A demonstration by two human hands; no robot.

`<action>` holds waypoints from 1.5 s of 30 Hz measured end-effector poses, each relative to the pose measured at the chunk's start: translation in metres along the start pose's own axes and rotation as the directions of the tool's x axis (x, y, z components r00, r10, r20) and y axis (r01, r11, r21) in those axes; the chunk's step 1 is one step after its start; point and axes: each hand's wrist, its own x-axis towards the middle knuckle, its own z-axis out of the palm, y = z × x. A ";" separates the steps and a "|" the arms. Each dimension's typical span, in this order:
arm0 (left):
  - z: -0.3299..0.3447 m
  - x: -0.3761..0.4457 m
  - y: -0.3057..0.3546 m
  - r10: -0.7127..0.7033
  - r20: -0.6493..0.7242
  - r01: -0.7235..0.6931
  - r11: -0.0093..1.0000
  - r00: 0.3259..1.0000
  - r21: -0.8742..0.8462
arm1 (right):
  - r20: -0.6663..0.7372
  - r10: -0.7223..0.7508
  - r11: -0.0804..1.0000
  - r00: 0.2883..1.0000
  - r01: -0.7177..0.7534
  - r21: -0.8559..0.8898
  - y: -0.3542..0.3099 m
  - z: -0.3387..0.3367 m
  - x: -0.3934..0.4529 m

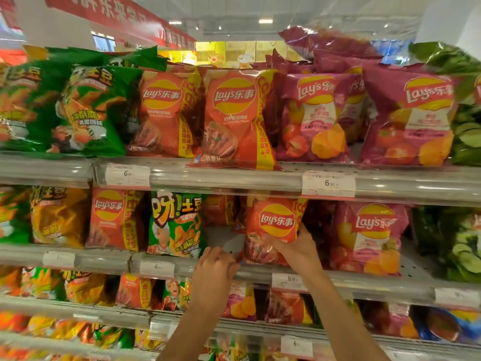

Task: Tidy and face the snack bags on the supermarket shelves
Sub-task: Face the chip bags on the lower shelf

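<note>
Bare forearms, seemingly sleeveless; unadorned hands.

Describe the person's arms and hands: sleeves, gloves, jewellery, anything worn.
Both forearms are bare as far as the frame shows; no sleeve reaches into view. The left hand and right hand wear no gloves, and no watch, bracelet or ring can be made out. The picture is too soft to judge the nails.

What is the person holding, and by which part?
The right hand grips an orange Lay's bag at its lower right side; the left hand holds no bag.
</note>
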 end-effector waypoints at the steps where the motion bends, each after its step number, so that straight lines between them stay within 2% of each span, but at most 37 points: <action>1: 0.000 0.000 0.001 0.009 -0.016 -0.009 1.000 1.000 0.011 | 0.026 0.008 1.000 1.000 -0.008 -0.001 0.000 0.000 0.002; 13: 0.008 -0.006 0.006 -0.087 -0.045 0.087 0.996 0.995 -0.014 | 0.118 0.070 0.998 0.990 -0.070 -0.007 -0.007 -0.005 0.009; 19: 0.012 -0.006 0.002 -0.102 0.004 0.102 0.995 0.995 -0.018 | 0.062 0.087 0.996 0.994 -0.085 -0.035 -0.010 -0.017 -0.005; 22: 0.013 -0.009 0.000 -0.071 -0.030 0.071 0.997 0.997 -0.014 | -0.091 -0.044 0.992 0.995 0.032 -0.126 -0.012 -0.019 -0.023; 25: 0.012 -0.008 -0.004 -0.035 -0.030 0.034 0.999 0.999 -0.036 | -0.294 -0.273 0.949 0.916 0.207 -0.237 -0.016 -0.011 -0.040; 28: 0.002 -0.007 -0.009 -0.050 -0.015 0.047 0.986 0.999 -0.162 | -0.377 -0.400 0.906 0.836 0.299 -0.299 -0.024 0.008 -0.057; 30: -0.011 -0.008 -0.016 -0.032 -0.069 0.012 0.963 0.997 -0.269 | -0.391 -0.420 0.901 0.819 0.325 -0.287 -0.030 0.028 -0.065; 34: -0.050 -0.010 -0.055 -0.012 -0.225 -0.085 0.905 0.974 -0.417 | -0.403 -0.370 0.929 0.837 0.334 -0.160 -0.042 0.078 -0.073; 37: -0.079 -0.011 -0.106 -0.112 -0.242 -0.028 0.859 0.964 -0.511 | -0.373 -0.321 0.946 0.871 0.310 -0.090 -0.051 0.123 -0.077; 41: -0.112 -0.011 -0.181 -0.255 -0.309 0.051 0.840 0.916 -0.541 | -0.312 -0.285 0.955 0.907 0.297 -0.008 -0.060 0.179 -0.083; 45: -0.129 -0.006 -0.244 -0.368 -0.277 0.148 0.797 0.888 -0.585 | -0.303 -0.266 0.954 0.915 0.295 0.055 -0.066 0.213 -0.089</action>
